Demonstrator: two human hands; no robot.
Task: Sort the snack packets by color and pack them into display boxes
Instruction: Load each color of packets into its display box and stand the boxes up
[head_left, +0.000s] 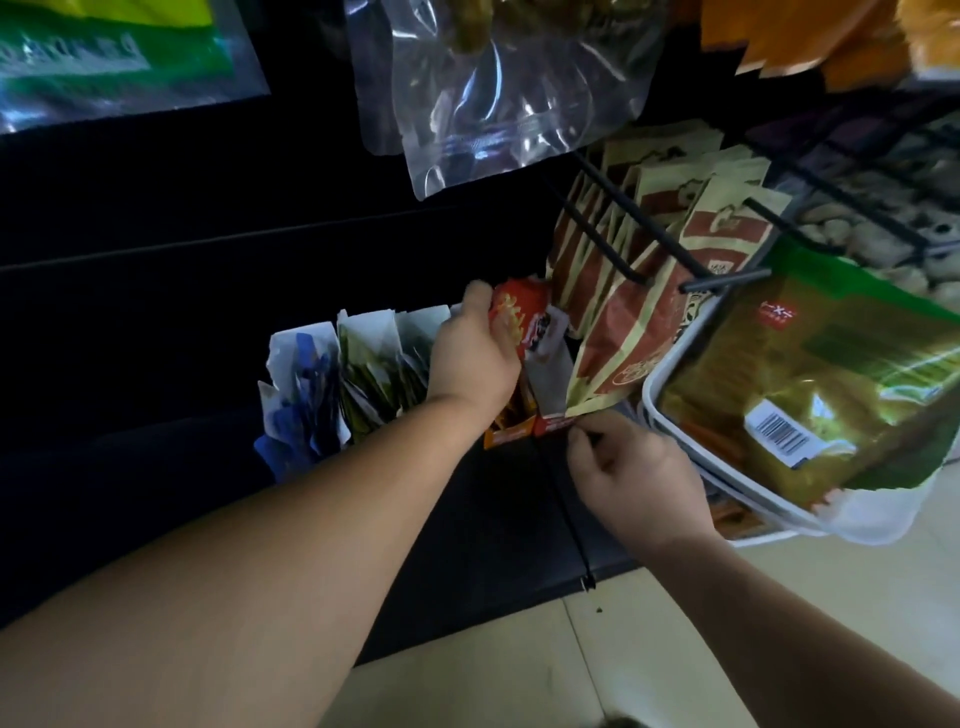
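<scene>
My left hand (470, 358) grips a red snack packet (522, 317) just above the red display box (550, 415), which stands on a dark low shelf. My right hand (631, 467) pinches the front edge of that red box with curled fingers. An orange display box (506, 434) stands directly left of the red one, partly hidden by my left wrist. Further left stand a box of green packets (371, 371) and a box of blue packets (304, 387), each with a white raised flap.
Tan and red-brown pouches (639, 291) hang on black hooks right of the boxes. A white basket (670, 415) at the right carries a large gold-green bag (810, 384). Clear bags (498, 88) hang overhead. Pale floor tiles (519, 670) lie below the shelf.
</scene>
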